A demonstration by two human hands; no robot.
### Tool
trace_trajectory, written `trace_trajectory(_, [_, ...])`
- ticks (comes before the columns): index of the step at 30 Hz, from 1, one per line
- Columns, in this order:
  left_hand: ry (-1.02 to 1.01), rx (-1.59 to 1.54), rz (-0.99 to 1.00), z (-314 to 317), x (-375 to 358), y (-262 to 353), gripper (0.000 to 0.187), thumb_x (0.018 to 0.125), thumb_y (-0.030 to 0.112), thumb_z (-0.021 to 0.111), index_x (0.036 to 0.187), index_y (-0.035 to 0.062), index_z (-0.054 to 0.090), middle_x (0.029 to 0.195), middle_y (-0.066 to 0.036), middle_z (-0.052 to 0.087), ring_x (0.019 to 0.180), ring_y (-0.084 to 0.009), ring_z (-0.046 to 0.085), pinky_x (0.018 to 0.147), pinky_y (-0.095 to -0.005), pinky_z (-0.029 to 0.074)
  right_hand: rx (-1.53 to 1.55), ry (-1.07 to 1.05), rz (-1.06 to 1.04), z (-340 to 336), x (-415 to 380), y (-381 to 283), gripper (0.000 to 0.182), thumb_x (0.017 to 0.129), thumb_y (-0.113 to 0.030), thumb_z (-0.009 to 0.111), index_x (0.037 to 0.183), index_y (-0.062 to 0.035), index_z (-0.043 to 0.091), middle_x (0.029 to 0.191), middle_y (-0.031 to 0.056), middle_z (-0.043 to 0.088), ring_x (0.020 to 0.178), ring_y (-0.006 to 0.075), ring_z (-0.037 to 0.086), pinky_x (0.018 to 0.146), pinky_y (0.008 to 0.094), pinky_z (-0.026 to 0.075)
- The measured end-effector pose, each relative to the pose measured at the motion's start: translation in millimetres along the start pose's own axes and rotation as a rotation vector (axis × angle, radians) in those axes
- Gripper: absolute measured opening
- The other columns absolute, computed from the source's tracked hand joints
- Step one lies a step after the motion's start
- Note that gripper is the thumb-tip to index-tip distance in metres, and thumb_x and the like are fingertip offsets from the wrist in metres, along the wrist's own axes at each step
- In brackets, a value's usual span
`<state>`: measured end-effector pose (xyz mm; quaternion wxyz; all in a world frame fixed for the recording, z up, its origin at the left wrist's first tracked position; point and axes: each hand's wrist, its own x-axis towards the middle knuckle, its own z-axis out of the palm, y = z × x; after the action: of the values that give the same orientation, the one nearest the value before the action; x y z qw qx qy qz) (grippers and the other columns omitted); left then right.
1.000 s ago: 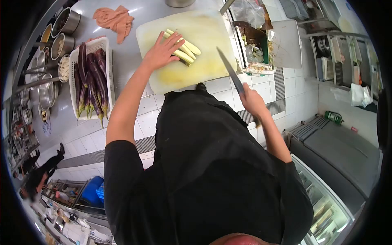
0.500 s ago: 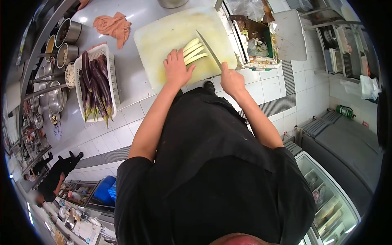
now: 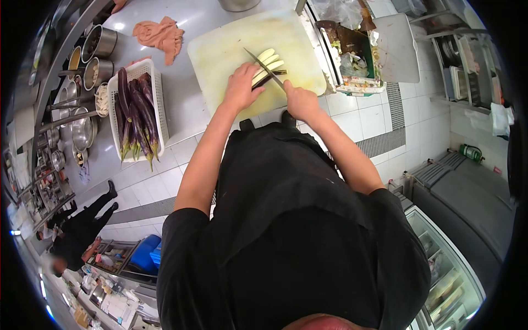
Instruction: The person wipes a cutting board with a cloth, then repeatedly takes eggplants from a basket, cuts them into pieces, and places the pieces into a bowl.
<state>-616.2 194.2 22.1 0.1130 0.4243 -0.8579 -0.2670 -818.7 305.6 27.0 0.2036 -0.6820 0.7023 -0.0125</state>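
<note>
On the pale cutting board (image 3: 220, 60) lie several long eggplant strips (image 3: 268, 55), cream flesh up, and one nearest me shows dark purple skin. My left hand (image 3: 240, 86) rests over their left ends, fingers spread, pressing them on the board. My right hand (image 3: 302, 103) is wrapped round the handle of a knife (image 3: 264, 66). The blade lies diagonally across the strips, its tip pointing up and left, close to my left fingertips. Whole purple eggplants (image 3: 133, 110) fill a white plastic basket (image 3: 162, 113) left of the board.
A crumpled orange cloth (image 3: 160, 37) lies behind the basket. Metal pots (image 3: 99, 42) and bowls stand at the left. Right of the board is a bin (image 3: 357, 66) with scraps. A person in black (image 3: 77, 236) is at the lower left, across the floor.
The knife has moved left from the board beside the strips to across them. The nearest strip now shows its purple skin. The distant person's legs have shifted.
</note>
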Motion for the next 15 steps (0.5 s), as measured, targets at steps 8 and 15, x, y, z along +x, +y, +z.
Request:
trace_trajectory(8, [0.109, -0.034, -0.039, -9, -39, -17, 0.058, 0.077, 0.021, 0.087, 0.126, 0.0038, 0.06, 0.132, -0.018, 0.057, 0.121, -0.0411, 0.055, 0.104, -0.0488, 0.046, -0.071, -0.131, -0.056, -59, -62, -19, 0.025, 0.092, -0.004, 0.055, 0.115, -0.0035, 0.048, 0.08, 0.0185, 0.073, 0.076, 0.0396, 0.074, 0.063, 0.0495, 0.056])
trace_trajectory(15, [0.13, 0.031, -0.017, 9, -33, -15, 0.046, 0.081, 0.013, 0.079, 0.121, 0.003, 0.059, 0.124, -0.018, 0.059, 0.116, -0.0384, 0.056, 0.1, -0.0475, 0.047, 0.023, -0.146, -0.047, 10, -16, -20, 0.025, 0.093, -0.006, 0.056, 0.117, -0.0054, 0.049, 0.082, 0.0206, 0.072, 0.077, 0.0425, 0.072, 0.066, 0.0532, 0.056])
